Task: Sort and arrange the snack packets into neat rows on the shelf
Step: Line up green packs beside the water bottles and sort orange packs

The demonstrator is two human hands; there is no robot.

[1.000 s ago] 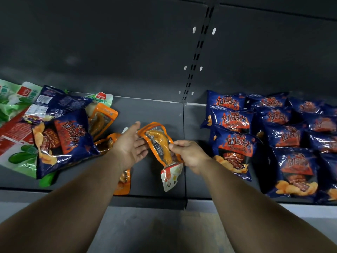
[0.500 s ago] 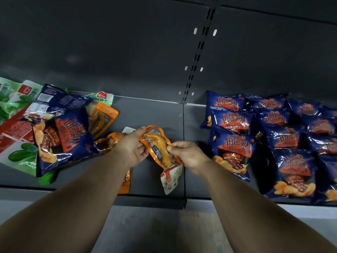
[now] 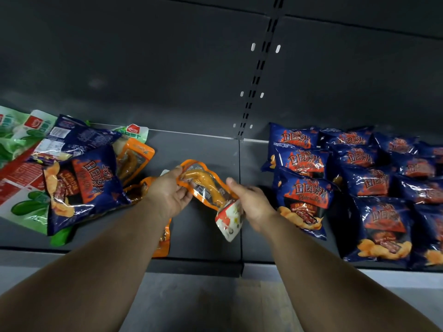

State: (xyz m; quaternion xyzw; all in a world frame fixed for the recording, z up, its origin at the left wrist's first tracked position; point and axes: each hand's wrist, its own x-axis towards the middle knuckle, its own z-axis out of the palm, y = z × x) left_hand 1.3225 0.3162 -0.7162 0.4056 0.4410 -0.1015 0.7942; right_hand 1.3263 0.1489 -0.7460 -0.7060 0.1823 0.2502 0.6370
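Left hand (image 3: pixel 169 192) grips the upper end of one orange vacuum packet (image 3: pixel 205 188), fingers curled round its edge; right hand (image 3: pixel 251 203) pinches the same packet near its white lower end, thumb on top. Packet is held between the two hands, slanted, above the middle of the shelf (image 3: pixel 203 149).

Counts, orange type: three seen. One in hand; one orange packet at left (image 3: pixel 134 159) lying against the loose pile; one orange packet under the left forearm (image 3: pixel 164 240), mostly hidden, its lower end near the shelf's front edge.

Blue chip bags: two in the left pile, one face up (image 3: pixel 84 188), one back side up (image 3: pixel 79 140). At right, blue bags in rows (image 3: pixel 364 183), overlapping front to back; at least ten visible, and the block runs out of view at the right, so the total cannot be told.

Green packets (image 3: pixel 21 144): at least three, partly under the blue bags, cut off at the left edge. One green corner overhangs the shelf front.

Open room: bare shelf strip between the left pile and the right-hand rows, running from the back panel (image 3: pixel 167 68) to the front lip. Nearest row bag lies just beside the right hand.
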